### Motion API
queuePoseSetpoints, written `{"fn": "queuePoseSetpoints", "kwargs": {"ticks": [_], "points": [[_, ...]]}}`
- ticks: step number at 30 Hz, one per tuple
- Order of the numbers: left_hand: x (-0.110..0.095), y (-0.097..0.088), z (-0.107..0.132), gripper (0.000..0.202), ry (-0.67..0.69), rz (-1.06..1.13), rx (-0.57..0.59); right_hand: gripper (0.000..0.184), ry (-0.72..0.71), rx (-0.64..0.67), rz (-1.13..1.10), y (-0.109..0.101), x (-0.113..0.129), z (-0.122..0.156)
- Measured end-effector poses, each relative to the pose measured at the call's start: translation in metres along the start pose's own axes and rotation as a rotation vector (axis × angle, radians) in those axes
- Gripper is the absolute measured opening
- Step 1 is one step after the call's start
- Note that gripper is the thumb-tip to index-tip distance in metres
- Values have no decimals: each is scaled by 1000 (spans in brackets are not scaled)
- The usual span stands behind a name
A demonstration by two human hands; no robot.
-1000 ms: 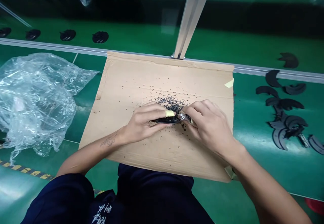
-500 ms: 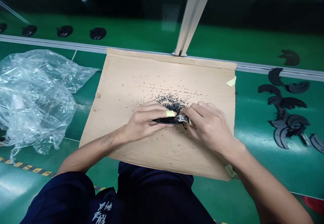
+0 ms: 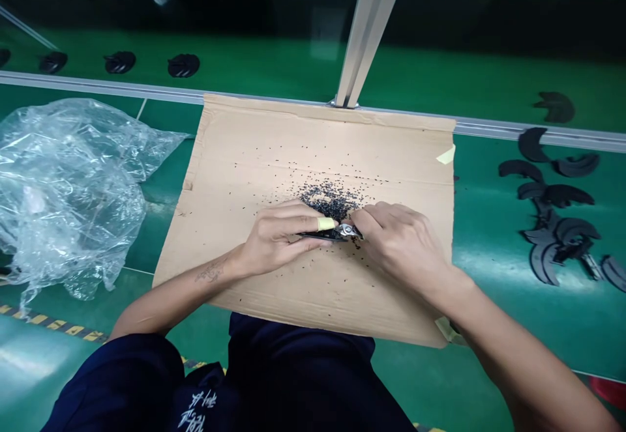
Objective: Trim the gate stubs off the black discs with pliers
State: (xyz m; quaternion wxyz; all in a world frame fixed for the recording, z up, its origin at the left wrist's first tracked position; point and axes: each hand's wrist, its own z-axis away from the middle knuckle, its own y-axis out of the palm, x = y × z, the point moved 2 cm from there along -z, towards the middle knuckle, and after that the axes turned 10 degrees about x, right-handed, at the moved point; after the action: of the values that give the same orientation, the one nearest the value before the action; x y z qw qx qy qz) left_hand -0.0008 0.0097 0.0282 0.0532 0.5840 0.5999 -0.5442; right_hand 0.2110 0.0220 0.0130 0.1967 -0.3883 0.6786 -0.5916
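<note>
My left hand (image 3: 276,240) is closed round a flat black plastic part (image 3: 317,235), held low over a brown cardboard sheet (image 3: 254,152); a yellow finger cot covers one fingertip. My right hand (image 3: 401,243) is wrapped round a small metal cutter (image 3: 348,230) whose jaws meet the part's end. Just beyond the hands, a heap of tiny black trimmings (image 3: 330,199) lies on the cardboard. Most of the part is hidden under my fingers.
Crumpled clear plastic bag (image 3: 68,184) lies at the left on the green table. Several black curved parts (image 3: 552,223) are piled at the right. An aluminium rail (image 3: 98,86) and a slanted post (image 3: 366,28) run behind; black parts (image 3: 183,65) sit beyond.
Both hands have stayed together over the cardboard; the right hand has closed in slightly toward the left, and the view has shifted a little.
</note>
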Motion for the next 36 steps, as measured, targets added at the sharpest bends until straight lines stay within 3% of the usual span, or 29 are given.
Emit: {"fn": "queuePoseSetpoints", "kwargs": {"ticks": [3, 7, 10, 13, 16, 18, 21, 23, 27, 36], "points": [[-2, -1, 0, 21, -46, -16, -24, 27, 58, 71, -221, 4, -5, 1], [-1, -4, 0, 17, -187, -50, -44, 15, 189, 119, -690, 7, -12, 2], [3, -5, 0, 19, -277, 55, -50, 22, 181, 79, -881, 10, -8, -1], [4, -5, -2, 18, -171, -85, 46, 16, 122, -49, -593, 11, 2, -3], [2, -5, -4, 17, -10, -513, 223, 30, 43, -104, -135, 6, 15, -1], [3, -6, -1, 24, 11, -679, 308, 29, -30, -99, -90, 1, 18, 1], [7, -9, 5, 28, -24, -557, 302, 20, -115, -80, -398, -8, 8, 7], [9, -11, 10, 28, -43, -374, 251, 20, -59, -79, -494, -8, -4, 8], [8, -13, 13, 34, -31, -157, 186, 25, 22, -60, -257, 3, -16, 4], [3, -11, 14, 30, 3, -135, 129, 24, -24, -33, -66, 10, -2, -6]]}}
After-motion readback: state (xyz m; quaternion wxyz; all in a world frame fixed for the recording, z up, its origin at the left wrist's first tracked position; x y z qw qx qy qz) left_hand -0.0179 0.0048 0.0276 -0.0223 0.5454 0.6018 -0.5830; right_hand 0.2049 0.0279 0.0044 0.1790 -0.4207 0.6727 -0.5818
